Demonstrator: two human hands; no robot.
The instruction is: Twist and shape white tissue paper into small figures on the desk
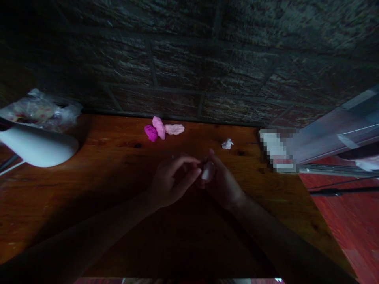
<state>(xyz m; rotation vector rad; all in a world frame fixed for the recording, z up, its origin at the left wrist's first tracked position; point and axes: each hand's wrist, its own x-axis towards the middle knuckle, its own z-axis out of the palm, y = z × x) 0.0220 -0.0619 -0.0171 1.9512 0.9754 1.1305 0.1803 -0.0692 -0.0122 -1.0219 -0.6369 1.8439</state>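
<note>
Low over the wooden table, my right hand (224, 185) cradles a small whitish lump of modelling clay (208, 172) in its curled fingers. My left hand (173, 179) comes in from the other side, thumb and forefinger pinched at the lump's left edge. Shadow hides the exact contact of those fingertips. Beyond the hands lie a magenta clay lump (151, 133), a pink clay lump (159, 127) and a pale pink clay lump (174, 129), close together. A small white clay piece (227, 144) sits apart to their right.
A white lamp-like object (44, 146) with a cable stands at left, before a crumpled clear plastic bag (44, 110). A pixelated box-like item (278, 152) lies at the right edge of the table (97, 146). A dark brick wall (177, 67) rises behind.
</note>
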